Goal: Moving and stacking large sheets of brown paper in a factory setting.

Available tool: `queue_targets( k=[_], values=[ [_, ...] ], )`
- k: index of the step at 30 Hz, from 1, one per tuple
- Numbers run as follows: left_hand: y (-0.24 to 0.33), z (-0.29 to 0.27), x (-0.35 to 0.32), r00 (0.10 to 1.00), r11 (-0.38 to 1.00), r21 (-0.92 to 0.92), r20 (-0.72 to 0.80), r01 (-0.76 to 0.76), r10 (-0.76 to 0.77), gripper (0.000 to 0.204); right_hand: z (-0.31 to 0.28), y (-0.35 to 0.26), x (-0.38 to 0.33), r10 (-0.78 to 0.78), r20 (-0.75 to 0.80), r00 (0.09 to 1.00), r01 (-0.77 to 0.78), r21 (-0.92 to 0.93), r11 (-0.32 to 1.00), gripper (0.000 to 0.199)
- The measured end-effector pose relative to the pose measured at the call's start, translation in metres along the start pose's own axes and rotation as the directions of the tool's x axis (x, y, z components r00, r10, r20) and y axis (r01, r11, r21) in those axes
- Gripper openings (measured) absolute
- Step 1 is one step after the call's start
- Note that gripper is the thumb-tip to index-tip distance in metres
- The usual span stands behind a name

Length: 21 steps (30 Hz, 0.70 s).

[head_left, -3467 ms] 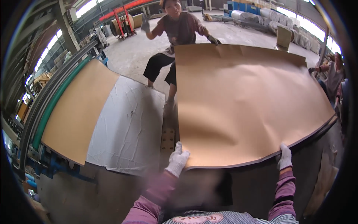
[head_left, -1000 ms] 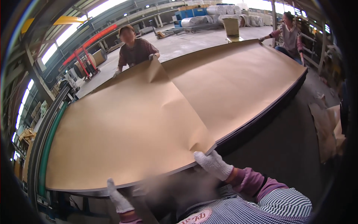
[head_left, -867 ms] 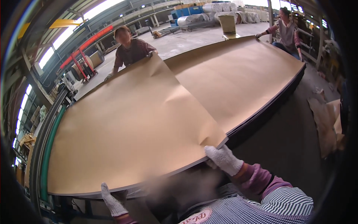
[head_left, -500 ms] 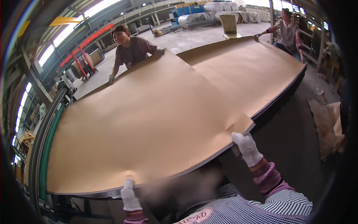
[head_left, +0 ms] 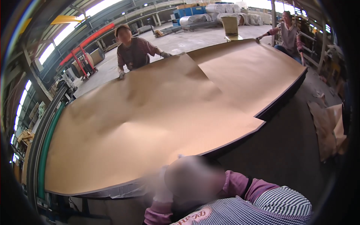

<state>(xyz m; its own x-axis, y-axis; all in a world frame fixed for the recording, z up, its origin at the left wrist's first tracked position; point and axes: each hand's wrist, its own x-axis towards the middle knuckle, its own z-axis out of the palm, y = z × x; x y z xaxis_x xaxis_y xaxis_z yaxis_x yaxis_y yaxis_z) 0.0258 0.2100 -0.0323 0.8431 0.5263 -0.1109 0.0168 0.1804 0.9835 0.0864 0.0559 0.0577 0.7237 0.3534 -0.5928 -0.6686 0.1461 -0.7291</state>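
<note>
A large brown paper sheet [head_left: 150, 112] with a thin grey edge lies in front of me, wrinkled across its middle. It overlaps another brown sheet [head_left: 255, 71] on the dark-sided stack at the right. My left hand [head_left: 162, 187], in a white knitted glove, is at the near edge of the top sheet, smeared, its fingers hidden. My right hand [head_left: 180, 156] is beside it at the same edge, almost wholly covered by a blurred patch; only a pale bit of glove shows. Across the sheet, a gloved co-worker [head_left: 133, 52] has both hands on the far edge.
A green roller [head_left: 48, 150] on a machine frame runs along the left side. Another co-worker [head_left: 288, 35] touches the stack's far right corner. Crumpled brown paper [head_left: 330, 129] lies on the floor at the right. Wrapped rolls [head_left: 221, 8] and a beige bin [head_left: 229, 25] stand behind.
The top sheet has shifted right and gone from smooth to wrinkled. My right hand has left the near right corner and come inward; my left hand has moved right. The co-worker's hands have shifted right.
</note>
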Motion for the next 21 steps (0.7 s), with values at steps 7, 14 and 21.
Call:
queue_targets(
  k=[7,14,21],
  values=[
    [0.070,-0.139,0.020,0.957,0.845,-0.534,-0.238,0.016,-0.168,0.040,-0.073,-0.034,0.006,-0.092,-0.022,0.996,0.088,-0.133,0.987,0.029],
    [0.049,-0.098,0.017,0.935,0.972,-0.234,-0.350,-0.021,-0.064,0.023,-0.018,-0.011,-0.005,0.010,0.094,0.995,-0.017,0.068,0.998,0.037],
    [0.115,-0.209,0.032,0.874,0.950,-0.292,-0.483,-0.110,-0.048,0.040,-0.069,-0.046,0.005,-0.124,0.031,0.992,0.127,-0.135,0.983,0.026]
  ],
)
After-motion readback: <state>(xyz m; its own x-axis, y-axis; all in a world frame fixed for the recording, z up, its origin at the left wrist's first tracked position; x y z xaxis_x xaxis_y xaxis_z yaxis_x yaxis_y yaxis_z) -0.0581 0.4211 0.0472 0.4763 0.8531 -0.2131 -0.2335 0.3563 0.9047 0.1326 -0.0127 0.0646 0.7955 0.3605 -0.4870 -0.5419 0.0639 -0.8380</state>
